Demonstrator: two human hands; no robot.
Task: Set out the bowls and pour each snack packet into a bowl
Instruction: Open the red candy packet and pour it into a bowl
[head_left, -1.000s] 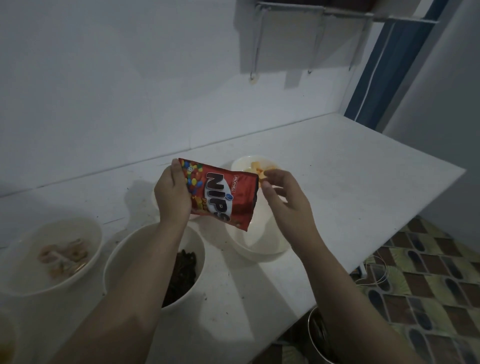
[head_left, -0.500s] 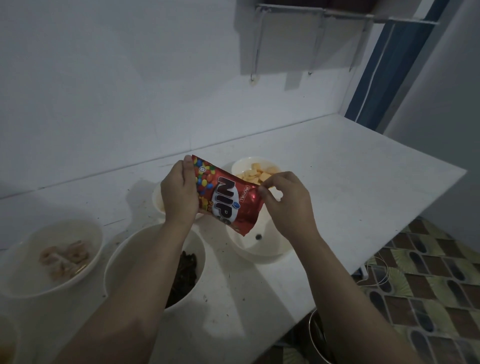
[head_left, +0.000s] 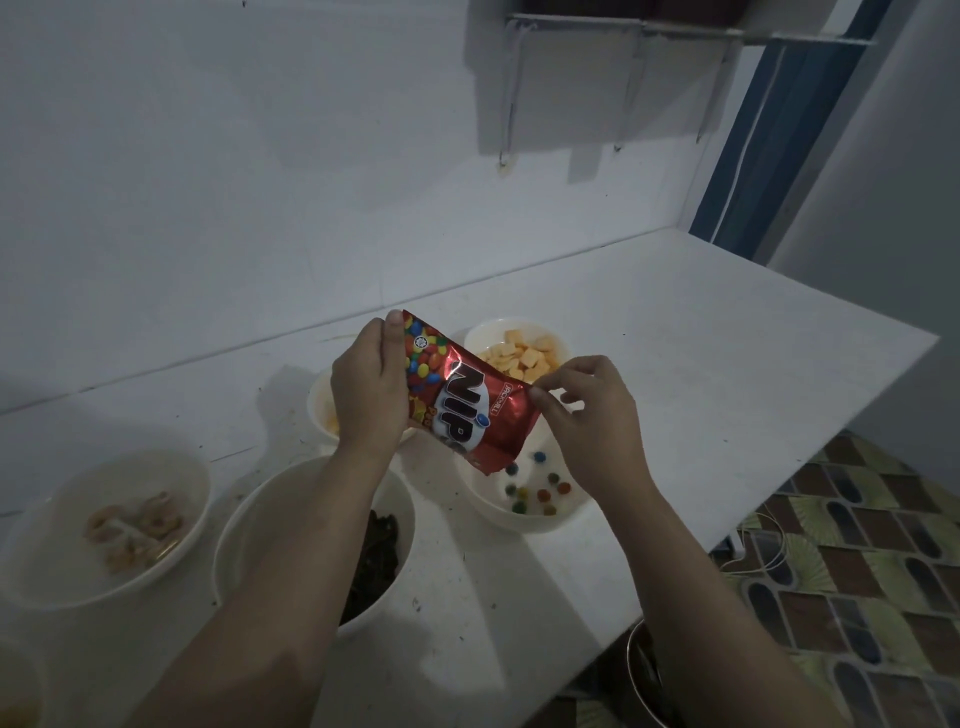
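I have the red candy packet (head_left: 457, 400) at the centre of the frame, tipped with its open mouth pointing down and to the right, just above a white bowl (head_left: 488, 506) on the bench (head_left: 701, 374). My left hand (head_left: 369, 389) is wrapped round the packet's upper end, fingers curled along its edge. My right hand (head_left: 587, 415) pinches the packet's right-hand corner between thumb and forefinger, the other fingers loosely bent. A scatter of coloured candies (head_left: 540, 486) already lies in the bowl below, so I judge I am in the middle of the pour, with most of the packet probably not yet out.

Four other bowls are filled: square yellow crackers (head_left: 524, 356) just above the packet, dark pieces (head_left: 376, 556) in the bowl under my left forearm, pale ring snacks (head_left: 135, 525) at the left, and a bowl (head_left: 322, 410) mostly hidden behind my left hand.

Next I would tilt the packet steeper and give it a light shake, keeping the mouth over the bowl so the round candies do not bounce out and roll across the bench.
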